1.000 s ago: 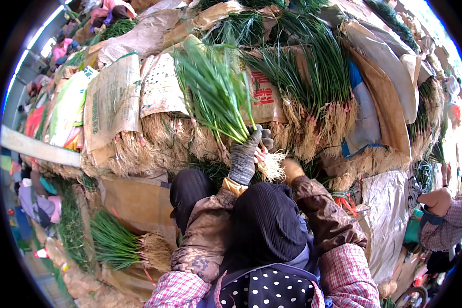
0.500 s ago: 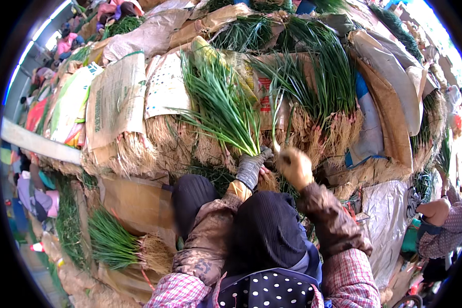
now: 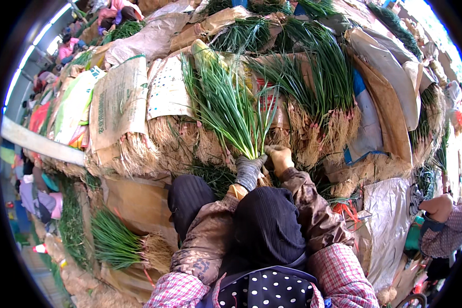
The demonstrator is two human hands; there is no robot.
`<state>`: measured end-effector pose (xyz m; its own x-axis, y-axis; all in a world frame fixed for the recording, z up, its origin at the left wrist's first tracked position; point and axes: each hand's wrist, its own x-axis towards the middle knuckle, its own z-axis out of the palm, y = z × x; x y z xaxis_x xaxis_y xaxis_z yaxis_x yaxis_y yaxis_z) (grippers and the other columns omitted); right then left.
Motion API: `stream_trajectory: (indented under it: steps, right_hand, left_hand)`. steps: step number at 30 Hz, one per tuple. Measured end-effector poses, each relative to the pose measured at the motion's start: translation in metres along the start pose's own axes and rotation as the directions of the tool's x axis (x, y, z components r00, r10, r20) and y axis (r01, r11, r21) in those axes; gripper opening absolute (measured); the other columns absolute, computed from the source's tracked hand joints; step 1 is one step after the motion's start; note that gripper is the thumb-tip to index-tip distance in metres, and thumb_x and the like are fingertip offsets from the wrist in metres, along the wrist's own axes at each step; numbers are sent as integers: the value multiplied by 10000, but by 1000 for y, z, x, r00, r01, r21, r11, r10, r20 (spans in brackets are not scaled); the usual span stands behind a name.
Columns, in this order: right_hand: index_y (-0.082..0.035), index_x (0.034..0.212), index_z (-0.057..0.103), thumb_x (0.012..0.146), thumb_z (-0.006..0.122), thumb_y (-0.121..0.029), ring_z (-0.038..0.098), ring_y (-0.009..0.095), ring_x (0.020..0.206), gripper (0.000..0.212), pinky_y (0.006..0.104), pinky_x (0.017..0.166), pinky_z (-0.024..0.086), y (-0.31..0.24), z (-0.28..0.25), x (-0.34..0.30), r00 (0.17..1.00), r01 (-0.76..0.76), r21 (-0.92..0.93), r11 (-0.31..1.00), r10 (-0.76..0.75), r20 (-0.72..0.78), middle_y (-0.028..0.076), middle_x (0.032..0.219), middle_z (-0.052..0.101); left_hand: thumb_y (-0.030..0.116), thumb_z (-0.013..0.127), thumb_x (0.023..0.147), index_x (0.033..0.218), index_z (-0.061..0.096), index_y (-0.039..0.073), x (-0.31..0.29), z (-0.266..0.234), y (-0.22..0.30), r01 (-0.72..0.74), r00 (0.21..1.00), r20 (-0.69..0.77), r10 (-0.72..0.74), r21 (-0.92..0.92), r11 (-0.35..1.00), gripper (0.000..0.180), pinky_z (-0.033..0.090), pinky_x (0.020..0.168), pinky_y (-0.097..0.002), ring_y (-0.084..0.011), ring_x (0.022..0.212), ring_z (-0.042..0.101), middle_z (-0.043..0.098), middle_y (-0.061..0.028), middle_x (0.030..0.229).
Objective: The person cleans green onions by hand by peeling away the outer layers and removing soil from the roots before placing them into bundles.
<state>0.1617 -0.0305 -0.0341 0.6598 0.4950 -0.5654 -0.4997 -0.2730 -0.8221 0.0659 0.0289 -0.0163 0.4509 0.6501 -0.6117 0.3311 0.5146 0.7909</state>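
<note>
My left hand, in a grey glove with a yellowish cuff, is wrapped around the lower stalks of a bunch of scallions. The long green leaves fan up and away, and pale roots show below the hand. My right hand, in a yellowish glove, is closed against the right side of this bunch. Its curled fingers meet the base of a few scallion stalks that stand slightly apart; the fingertips are partly hidden. To the right, loose scallions lie on the pile with reddish bulbs and tan roots toward me.
Sacks cover rows of rooted scallions beyond my hands. A bundled bunch lies at lower left on brown sheeting. A grey plastic sheet is at right. Other people sit at far left, upper left and right.
My right hand has moved left and slightly down, bringing a scallion stalk against the bunch. My left hand still grips the bunch in nearly the same place.
</note>
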Motion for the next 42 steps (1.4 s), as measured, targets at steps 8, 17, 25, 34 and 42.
stream_trajectory:
  steps: [8,17,25,34,42]
  right_hand:
    - [-47,918,626,749,550,-90,613,234,743,191,299,745,494,24,-53,12,869,478,-875,80,-187,458,117,858,638]
    - [-77,943,605,698,632,-255,575,306,854,305,388,719,458,-122,-18,75,887,50,-988,144,-461,-22,157,881,610]
    - [31,1027,571,772,619,-312,590,214,834,431,307,729,461,-88,-21,-6,956,201,-816,542,-291,42,170,962,608]
    - [12,865,585,852,531,-182,449,72,485,201,205,430,356,0,-54,-62,998,43,-159,986,-34,60,0,617,539]
    - [28,890,595,755,635,-313,569,193,676,369,288,641,443,-23,-26,-18,951,292,-595,749,-292,100,124,744,612]
  left_hand:
    - [79,627,763,880,577,2,-7,5,5,-62,984,121,130,-453,889,148,477,456,-271,-164,547,576,612,-82,707]
    - [136,722,671,698,528,-25,0,-4,6,156,987,75,-143,-215,964,253,353,265,-272,-187,302,461,538,-118,505]
    - [167,678,719,801,579,52,25,-11,-25,-26,993,99,62,-329,944,172,328,254,-271,-182,282,436,527,-104,484]
    - [130,707,691,756,623,12,-4,0,-6,160,938,335,-85,-202,966,158,260,281,-223,-89,304,374,570,-59,538]
    - [158,716,645,694,580,0,-4,12,15,192,976,40,-216,320,928,214,405,360,-287,-177,400,520,577,-91,566]
